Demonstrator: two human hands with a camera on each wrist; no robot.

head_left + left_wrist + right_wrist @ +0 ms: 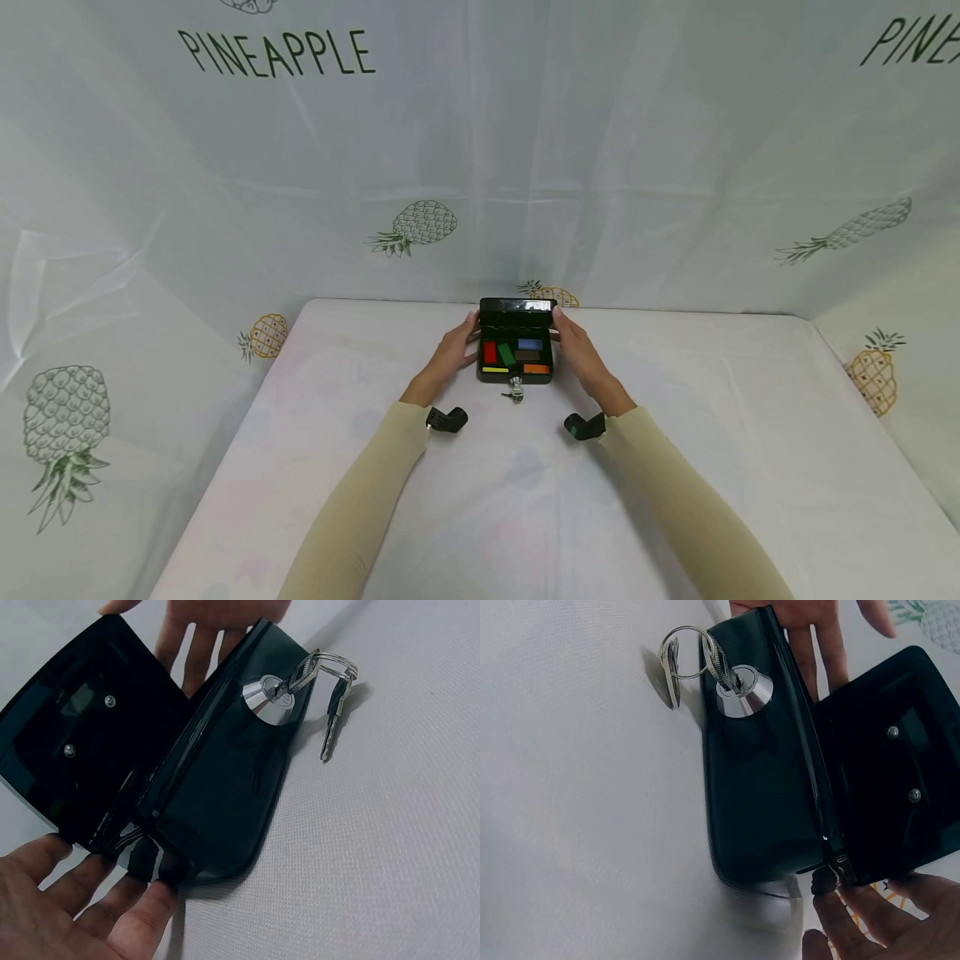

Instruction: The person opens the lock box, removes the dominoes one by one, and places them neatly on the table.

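Note:
A small black cash box (498,380) stands on the table with its lid (517,319) raised. Inside lie flat coloured pieces: red (490,352), green (506,355), blue (529,343), brown (527,355), yellow (495,370) and orange (536,368). At the front, a key sits in the round silver lock (268,701), and more keys (335,716) hang from its ring. My left hand (452,348) touches the box's left side with fairly straight fingers. On the opposite side, my right hand (581,354) rests its fingers by the hinge, thumb near the lid's edge.
The box stands near the back edge of the white-covered table (480,517). Behind it hangs a pale curtain (637,167) printed with pineapples. Black wrist cameras (447,419) protrude inward from both sleeves.

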